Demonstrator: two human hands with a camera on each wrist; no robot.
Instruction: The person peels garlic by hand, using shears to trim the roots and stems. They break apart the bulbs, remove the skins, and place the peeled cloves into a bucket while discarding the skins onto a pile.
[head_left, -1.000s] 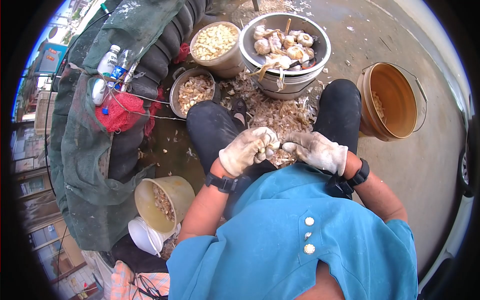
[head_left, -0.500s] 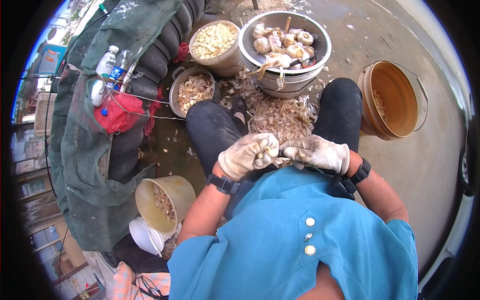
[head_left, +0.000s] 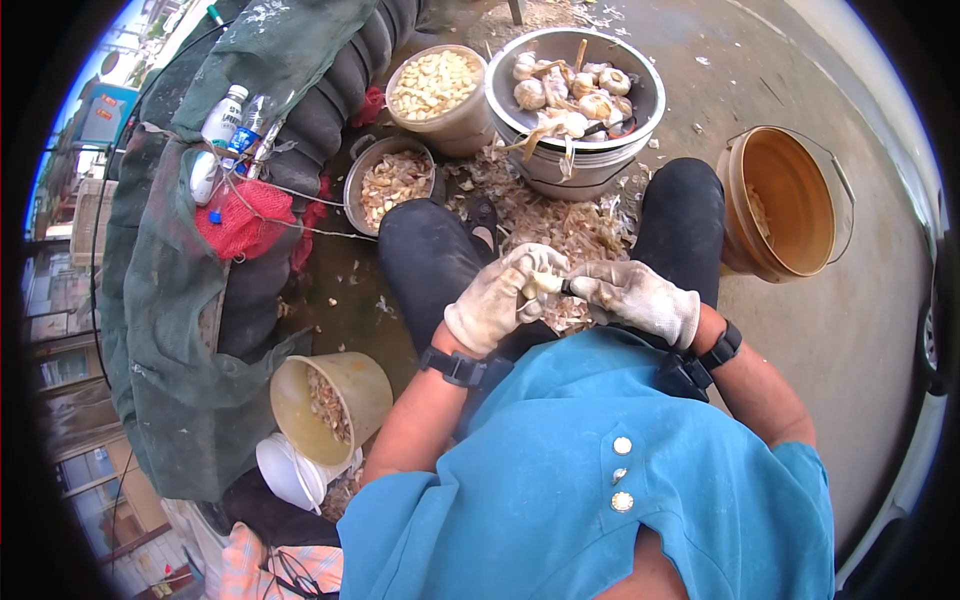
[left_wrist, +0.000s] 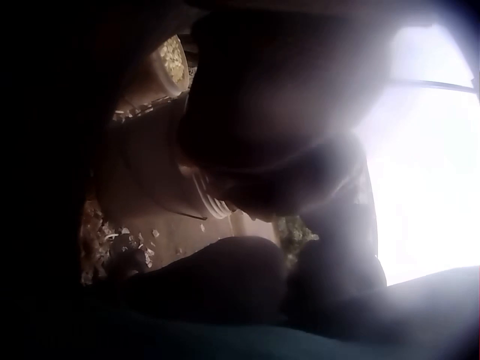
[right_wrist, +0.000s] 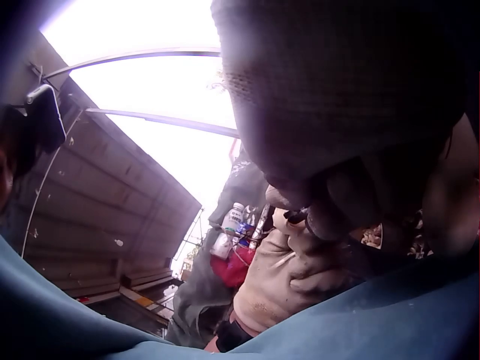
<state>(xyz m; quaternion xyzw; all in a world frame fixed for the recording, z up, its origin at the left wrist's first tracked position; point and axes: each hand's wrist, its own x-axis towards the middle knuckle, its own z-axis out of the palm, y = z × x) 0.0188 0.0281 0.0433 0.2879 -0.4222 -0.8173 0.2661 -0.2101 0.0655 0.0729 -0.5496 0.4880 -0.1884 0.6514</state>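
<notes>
My gloved left hand [head_left: 497,303] pinches a pale garlic clove [head_left: 546,283] between thumb and fingers, above the lap. Close beside it, my gloved right hand [head_left: 645,302] grips a small dark tool [head_left: 567,287], whose tip meets the clove; most of the tool is hidden by the fingers. The right wrist view shows the left glove [right_wrist: 289,274] facing the right hand's fingertips. In the left wrist view the hand is a dark shape. Ahead of the knees, whole garlic bulbs [head_left: 592,105] lie in a metal basin [head_left: 648,88] set on a bucket.
A tub of peeled cloves [head_left: 435,88] and a pot of cloves and skins [head_left: 394,188] stand ahead left. An orange-brown bucket [head_left: 790,200] is by the right knee; a tipped cream bucket [head_left: 365,385] lies at the left. Garlic skins [head_left: 570,225] cover the ground between the feet.
The hands have shifted slightly upward, and the left hand has turned so that the clove shows more. The dark tool now shows between the hands; the containers stay put.
</notes>
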